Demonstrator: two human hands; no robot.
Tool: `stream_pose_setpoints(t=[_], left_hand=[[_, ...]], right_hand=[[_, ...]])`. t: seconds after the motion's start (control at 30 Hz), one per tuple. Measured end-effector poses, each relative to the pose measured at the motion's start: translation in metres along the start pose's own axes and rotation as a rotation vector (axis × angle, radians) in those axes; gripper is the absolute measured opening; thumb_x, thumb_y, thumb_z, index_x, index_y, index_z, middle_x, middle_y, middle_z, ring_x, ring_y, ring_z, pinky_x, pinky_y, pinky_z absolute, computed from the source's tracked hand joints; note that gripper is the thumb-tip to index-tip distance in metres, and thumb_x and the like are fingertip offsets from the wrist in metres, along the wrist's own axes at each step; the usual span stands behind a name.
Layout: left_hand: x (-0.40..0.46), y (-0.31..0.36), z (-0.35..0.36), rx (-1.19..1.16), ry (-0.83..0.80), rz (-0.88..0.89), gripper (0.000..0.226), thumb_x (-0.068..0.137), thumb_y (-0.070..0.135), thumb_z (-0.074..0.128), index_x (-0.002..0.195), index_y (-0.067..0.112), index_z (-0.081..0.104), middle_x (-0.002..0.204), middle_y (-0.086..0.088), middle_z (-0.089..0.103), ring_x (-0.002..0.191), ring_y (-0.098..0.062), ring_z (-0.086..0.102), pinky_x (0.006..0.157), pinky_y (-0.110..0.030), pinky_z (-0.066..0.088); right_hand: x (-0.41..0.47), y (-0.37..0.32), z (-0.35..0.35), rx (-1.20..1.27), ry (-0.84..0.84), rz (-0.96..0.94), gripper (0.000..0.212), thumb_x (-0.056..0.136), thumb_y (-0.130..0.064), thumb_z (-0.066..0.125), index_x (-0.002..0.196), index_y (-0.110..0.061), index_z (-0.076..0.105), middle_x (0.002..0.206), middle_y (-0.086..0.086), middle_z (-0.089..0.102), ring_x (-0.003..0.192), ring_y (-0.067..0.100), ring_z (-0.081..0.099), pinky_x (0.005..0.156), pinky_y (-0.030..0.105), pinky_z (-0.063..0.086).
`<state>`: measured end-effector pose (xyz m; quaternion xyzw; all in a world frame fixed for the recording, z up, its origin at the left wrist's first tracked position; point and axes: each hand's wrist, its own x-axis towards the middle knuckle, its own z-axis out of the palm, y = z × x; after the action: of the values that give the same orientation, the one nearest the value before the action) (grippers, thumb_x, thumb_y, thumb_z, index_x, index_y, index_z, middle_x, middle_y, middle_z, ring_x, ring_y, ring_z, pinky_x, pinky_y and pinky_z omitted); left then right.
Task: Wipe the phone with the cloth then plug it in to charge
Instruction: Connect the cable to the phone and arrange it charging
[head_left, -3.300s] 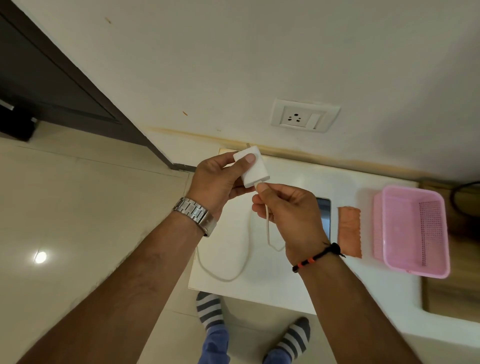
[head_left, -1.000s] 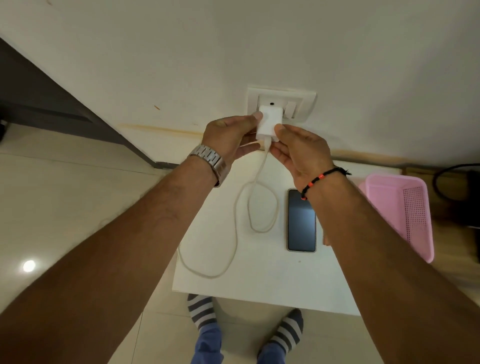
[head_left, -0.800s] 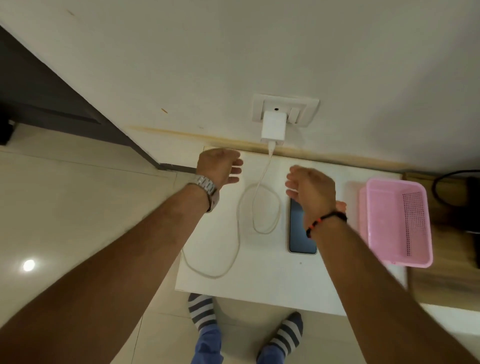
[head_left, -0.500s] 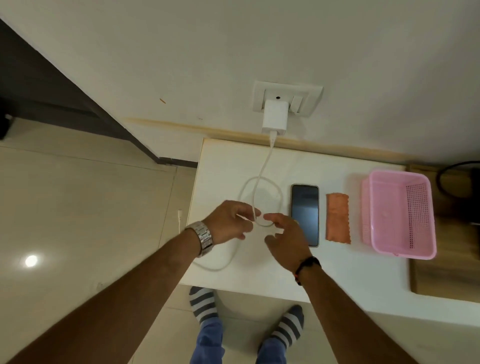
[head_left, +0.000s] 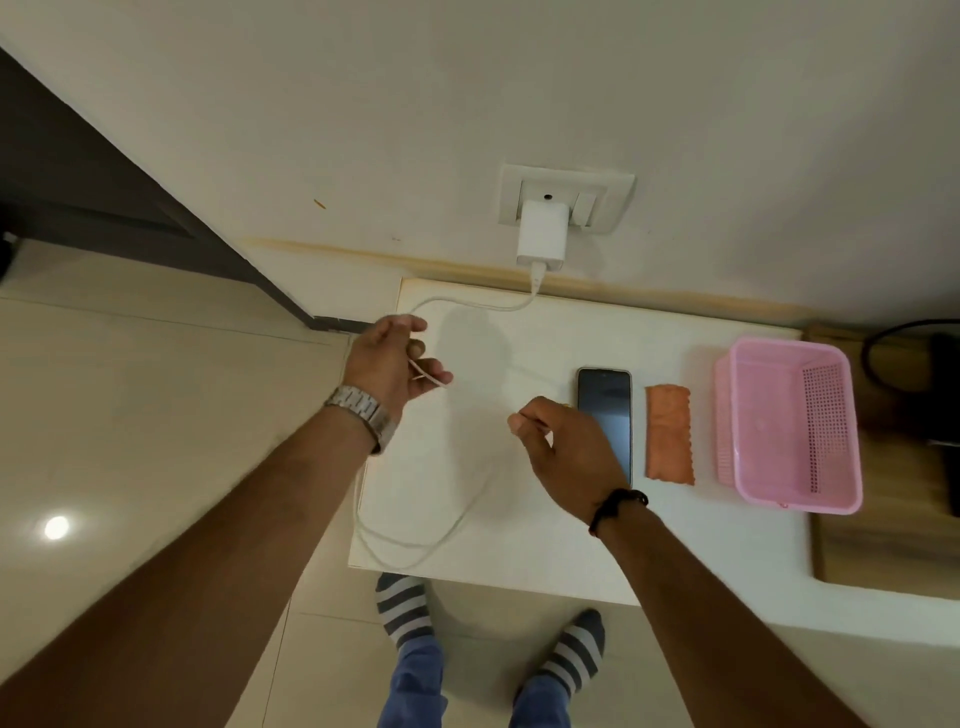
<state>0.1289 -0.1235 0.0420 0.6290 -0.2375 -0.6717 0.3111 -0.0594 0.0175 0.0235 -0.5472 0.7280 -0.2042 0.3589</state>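
Head view: near the top centre of the frame a white charger (head_left: 540, 236) sits plugged into the wall socket (head_left: 613, 187), and its cable (head_left: 415, 548) drops to the white table (head_left: 519, 582), runs left, and loops low toward the table's near left corner. At middle left, the left hand (head_left: 387, 366) has its fingers curled round a stretch of the cable. Just right of centre, the right hand (head_left: 563, 449) pinches what looks like the cable further along; whether that is the free end I cannot tell. The phone (head_left: 605, 402) lies flat, screen up, just beyond the right hand, not yet connected. An orange cloth (head_left: 669, 434) lies just beside it to the right, then a pink basket (head_left: 789, 499) at the right edge.

Risks, as I judge them: the slack loop hangs over the table's edge, so a quick pull could snag there, tug the charger loose, or drag across the phone and shove it into the cloth.
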Motion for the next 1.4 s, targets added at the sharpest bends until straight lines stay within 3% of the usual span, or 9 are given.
stream_pose_setpoints(t=[0.13, 0.27, 0.4, 0.57, 0.67, 0.8, 0.93, 1.17, 1.4], left_hand=[[0.009, 0.019, 0.008, 0.034, 0.036, 0.073, 0.018, 0.104, 0.023, 0.059, 0.11, 0.01, 0.069, 0.077, -0.004, 0.052, 0.058, -0.015, 0.051, 0.058, -0.034, 0.06], [-0.003, 0.01, 0.013, -0.025, 0.068, -0.117, 0.07, 0.084, 0.042, 0.08, 0.142, 0.014, 0.054, 0.132, -0.01, 0.055, 0.119, -0.029, 0.058, 0.107, -0.053, 0.049], [-0.035, -0.022, 0.026, 0.132, -0.009, -0.255, 0.016, 0.089, 0.031, 0.059, 0.089, 0.016, 0.064, 0.106, -0.013, 0.07, 0.098, -0.031, 0.065, 0.084, -0.036, 0.052], [-0.066, -0.023, 0.033, 0.628, -0.511, -0.228, 0.058, 0.102, 0.044, 0.037, 0.095, -0.001, 0.075, 0.082, -0.014, 0.079, 0.078, -0.028, 0.078, 0.081, -0.038, 0.061], [-0.067, -0.007, 0.039, 0.512, -0.601, -0.229, 0.038, 0.105, 0.03, 0.042, 0.085, 0.007, 0.065, 0.061, -0.004, 0.055, 0.053, -0.023, 0.06, 0.068, -0.045, 0.063], [-0.044, 0.007, 0.056, -0.16, -0.246, -0.38, 0.032, 0.107, 0.021, 0.041, 0.078, 0.014, 0.052, 0.056, 0.003, 0.032, 0.044, -0.012, 0.027, 0.043, -0.022, 0.036], [-0.002, 0.018, 0.047, -0.239, 0.112, -0.334, 0.033, 0.105, 0.011, 0.03, 0.077, 0.013, 0.046, 0.054, 0.002, 0.031, 0.041, -0.011, 0.023, 0.04, -0.017, 0.023], [0.044, 0.012, -0.027, -0.012, 0.394, -0.316, 0.028, 0.098, 0.006, 0.033, 0.08, 0.01, 0.054, 0.056, 0.001, 0.034, 0.036, -0.014, 0.028, 0.044, -0.021, 0.028], [0.063, 0.002, -0.094, 0.025, 0.558, -0.309, 0.017, 0.1, 0.005, 0.042, 0.113, 0.004, 0.054, 0.075, -0.01, 0.043, 0.062, -0.023, 0.045, 0.071, -0.038, 0.054]], right_hand=[[0.008, -0.003, -0.01, 0.172, 0.058, 0.187, 0.037, 0.102, -0.038, 0.05, 0.074, -0.019, 0.064, 0.055, -0.01, 0.049, 0.052, 0.005, 0.047, 0.056, 0.023, 0.037], [0.033, -0.039, -0.011, 0.724, 0.066, 0.481, 0.033, 0.104, -0.033, 0.047, 0.085, -0.015, 0.067, 0.056, -0.008, 0.042, 0.052, 0.011, 0.04, 0.053, 0.027, 0.04], [0.054, -0.066, -0.014, 1.258, -0.024, 0.775, 0.026, 0.103, -0.015, 0.039, 0.097, -0.008, 0.064, 0.053, -0.005, 0.034, 0.045, 0.011, 0.027, 0.046, 0.025, 0.026], [0.066, -0.067, -0.023, 1.367, -0.028, 0.804, 0.026, 0.102, -0.009, 0.038, 0.106, -0.004, 0.063, 0.066, 0.003, 0.052, 0.055, 0.015, 0.046, 0.052, 0.026, 0.038], [0.063, -0.06, -0.024, 1.383, -0.089, 0.78, 0.027, 0.105, -0.019, 0.042, 0.11, -0.004, 0.065, 0.085, 0.01, 0.071, 0.07, 0.022, 0.067, 0.066, 0.033, 0.054], [0.051, -0.065, -0.012, 1.456, -0.369, 0.734, 0.049, 0.106, -0.046, 0.034, 0.107, -0.007, 0.063, 0.076, 0.009, 0.071, 0.063, 0.022, 0.066, 0.069, 0.034, 0.052], [0.03, -0.055, -0.01, 1.075, -0.605, 0.646, 0.055, 0.103, -0.049, 0.042, 0.11, -0.005, 0.074, 0.079, 0.003, 0.07, 0.062, 0.016, 0.062, 0.072, 0.034, 0.056], [0.026, -0.008, -0.057, 0.759, -0.469, 0.604, 0.037, 0.092, -0.046, 0.068, 0.098, -0.012, 0.079, 0.061, -0.007, 0.033, 0.051, 0.01, 0.03, 0.048, 0.024, 0.035], [0.034, 0.016, -0.095, 0.605, -0.223, 0.679, 0.021, 0.088, -0.03, 0.077, 0.094, -0.01, 0.076, 0.061, -0.003, 0.044, 0.042, 0.008, 0.033, 0.039, 0.021, 0.032]])
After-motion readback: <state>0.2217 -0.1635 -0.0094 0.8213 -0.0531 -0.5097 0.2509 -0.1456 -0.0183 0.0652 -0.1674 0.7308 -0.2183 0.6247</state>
